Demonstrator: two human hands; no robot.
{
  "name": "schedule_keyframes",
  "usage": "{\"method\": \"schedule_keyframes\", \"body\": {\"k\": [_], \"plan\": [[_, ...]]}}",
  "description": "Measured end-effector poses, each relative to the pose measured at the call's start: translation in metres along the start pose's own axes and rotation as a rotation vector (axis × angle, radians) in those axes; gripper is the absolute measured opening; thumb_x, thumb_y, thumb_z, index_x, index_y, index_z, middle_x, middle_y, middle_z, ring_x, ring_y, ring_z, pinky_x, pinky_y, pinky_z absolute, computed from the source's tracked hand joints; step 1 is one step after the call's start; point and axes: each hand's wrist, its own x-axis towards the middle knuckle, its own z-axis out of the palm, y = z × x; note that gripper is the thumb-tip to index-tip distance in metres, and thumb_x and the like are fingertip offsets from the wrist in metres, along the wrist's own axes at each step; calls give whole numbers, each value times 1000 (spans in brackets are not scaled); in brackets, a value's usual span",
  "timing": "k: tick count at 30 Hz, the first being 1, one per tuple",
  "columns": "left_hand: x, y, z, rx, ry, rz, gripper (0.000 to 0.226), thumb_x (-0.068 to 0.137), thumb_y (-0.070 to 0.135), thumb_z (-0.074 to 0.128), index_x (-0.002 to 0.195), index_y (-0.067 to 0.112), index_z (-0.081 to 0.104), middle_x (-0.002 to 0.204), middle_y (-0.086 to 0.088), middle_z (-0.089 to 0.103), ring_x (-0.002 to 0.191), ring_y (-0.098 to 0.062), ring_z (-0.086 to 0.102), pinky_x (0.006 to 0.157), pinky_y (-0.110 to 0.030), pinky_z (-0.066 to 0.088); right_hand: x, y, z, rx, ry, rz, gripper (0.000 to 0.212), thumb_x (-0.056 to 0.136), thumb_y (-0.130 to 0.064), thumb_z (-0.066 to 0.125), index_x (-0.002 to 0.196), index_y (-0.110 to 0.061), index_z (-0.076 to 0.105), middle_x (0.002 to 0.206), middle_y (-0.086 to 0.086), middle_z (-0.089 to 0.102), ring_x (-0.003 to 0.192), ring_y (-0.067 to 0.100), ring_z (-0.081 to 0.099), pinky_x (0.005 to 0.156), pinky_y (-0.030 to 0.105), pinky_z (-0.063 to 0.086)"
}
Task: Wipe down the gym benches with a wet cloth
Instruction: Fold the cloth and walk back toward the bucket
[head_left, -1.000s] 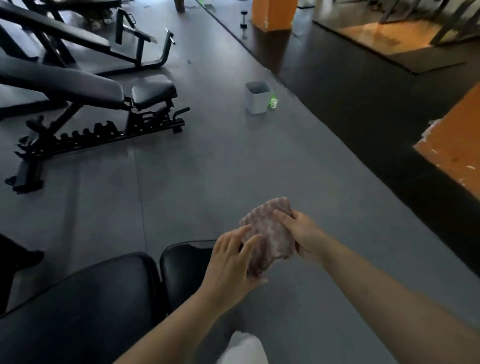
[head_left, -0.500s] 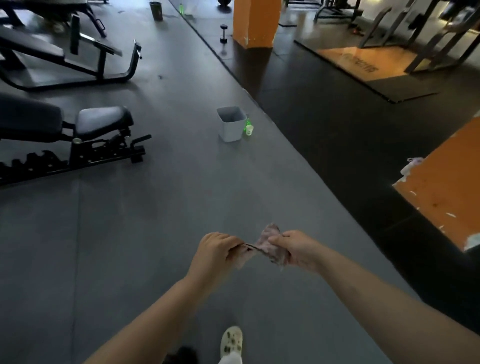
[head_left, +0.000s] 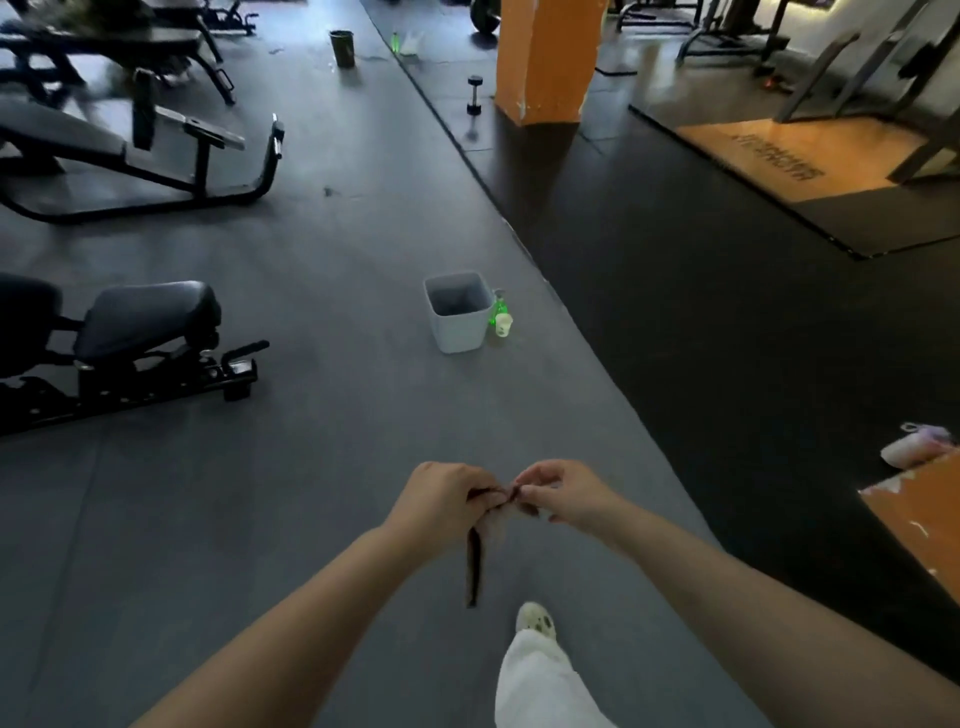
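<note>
Cloth (head_left: 474, 564), held above the grey floor (head_left: 322, 467) in the near centre, hanging edge-on as a dark strip. Left hand (head_left: 444, 501) grips its upper end with curled fingers; right hand (head_left: 563, 493) pinches the same end just beside it. Far centre: white bucket (head_left: 460, 332) with a green bottle (head_left: 500, 312) touching its right side. Left: black bench (head_left: 140, 325); a second bench (head_left: 67, 137) farther off. Far: orange pillar (head_left: 545, 57), dumbbell (head_left: 474, 94) to its left.

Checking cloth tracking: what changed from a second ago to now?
The cloth, first a flat pad between both palms, now hangs as a narrow strip, its top edge pinched by the left hand and right hand. The near bench left view. White bin unmoved.
</note>
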Motion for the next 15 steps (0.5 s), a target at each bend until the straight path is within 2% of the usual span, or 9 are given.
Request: {"method": "schedule_keyframes", "body": {"k": [2,4,6,8,10,12,15], "plan": [[59,-1,-7,35,10,-25,20,92,29,56,97,19,73,90,0,72,82,-18,62,63,-20,31,51,-10,-45,-106,-4,-7,9,90,-7,57,96,-8,64,69,6,58,60,10,49,52,14,38],[117,-2,-17,40,38,-41,23,92,31,55,97,20,74,89,1,73,81,-18,63,64,-20,34,102,-20,-89,-212,-18,-1,11,88,-13,61,98,-15,67,69,-2,61,63,7,54,56,16,41],[170,-3,-31,7,51,-81,34,87,38,47,95,20,75,86,1,73,79,-17,64,65,-22,37,150,-31,-130,-297,-26,6,6,84,-19,67,82,-24,70,72,-3,67,73,13,63,66,25,49],[226,-10,-43,37,29,-113,36,87,39,45,93,20,74,85,1,72,79,-19,63,67,-26,41,197,-46,-167,-372,-51,-8,17,77,-18,70,62,-26,69,70,-1,70,76,18,66,70,33,52],[279,-25,-53,69,6,-136,23,91,29,53,96,21,74,89,2,72,84,-20,63,73,-28,44,241,-63,-197,-403,-74,-13,17,70,-13,73,56,-22,69,58,-5,66,63,13,61,61,29,48],[334,-46,-63,113,-30,-143,21,90,22,55,101,24,73,95,5,72,89,-18,63,77,-26,45,290,-81,-224,-381,-114,-1,21,72,-13,76,55,-22,67,50,-8,62,52,6,56,56,23,44],[413,-86,-74,121,-112,-195,20,89,24,57,103,28,72,97,6,71,91,-16,61,78,-26,45,374,-106,-256,-342,-164,30,24,76,-15,78,58,-21,63,43,-12,57,45,1,52,48,13,42]]}}
